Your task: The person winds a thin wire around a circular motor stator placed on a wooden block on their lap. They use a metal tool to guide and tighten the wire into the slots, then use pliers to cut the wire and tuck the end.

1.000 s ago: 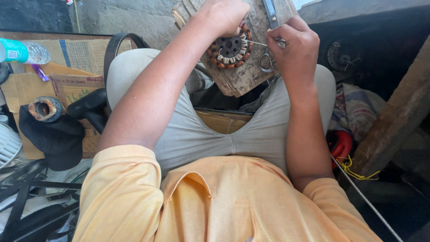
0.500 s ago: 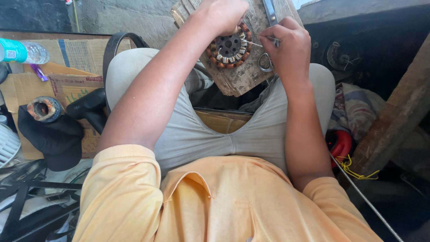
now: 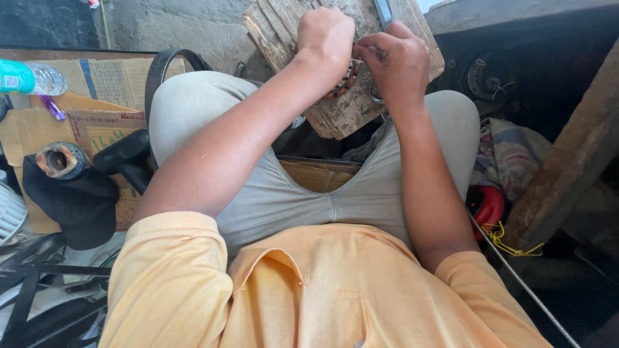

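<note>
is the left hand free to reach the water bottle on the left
Probably not at once: the left hand is closed over the coil part on the wooden block. The bottle lies unobstructed on cardboard beyond the left knee.

The left hand (image 3: 325, 38) now lies over the round copper-wound stator (image 3: 345, 80), which showed almost whole a second ago; only a sliver of its coils peeks out below the knuckles. The right hand (image 3: 400, 61) has moved in toward the left, so the two hands now nearly touch, its fingertips pinched at something too small to tell. The grey-handled tool (image 3: 383, 11) that stood clear above the right hand is now mostly hidden behind it. The weathered wooden block (image 3: 335, 116) shows less of its top.
</note>
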